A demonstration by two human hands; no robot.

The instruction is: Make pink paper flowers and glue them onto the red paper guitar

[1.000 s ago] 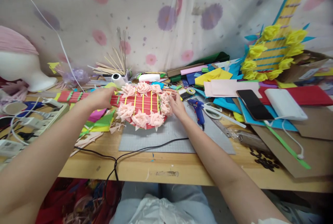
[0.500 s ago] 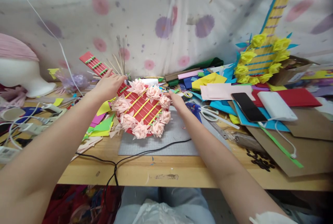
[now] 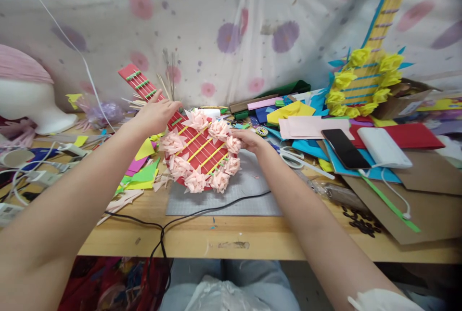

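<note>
A red paper guitar (image 3: 202, 149) with yellow strips and a ring of pink paper flowers is tilted up off the grey cutting mat (image 3: 249, 195). Its neck (image 3: 140, 82) points up and to the left. My left hand (image 3: 157, 113) grips the neck where it meets the round body. My right hand (image 3: 249, 140) holds the body's right edge by the pink flowers, fingers curled round it.
A yellow and blue paper guitar (image 3: 368, 77) leans at the back right. A phone (image 3: 342, 148), a white box (image 3: 384, 147), scissors (image 3: 296, 159), coloured paper sheets and cardboard (image 3: 426, 205) crowd the right side. A black cable (image 3: 187, 214) crosses the front. A foam head (image 3: 29, 99) stands at left.
The red guitar lay flat with its neck pointing left; both hands have lifted and turned it, so the neck now rises up-left. The camera view tilted slightly.
</note>
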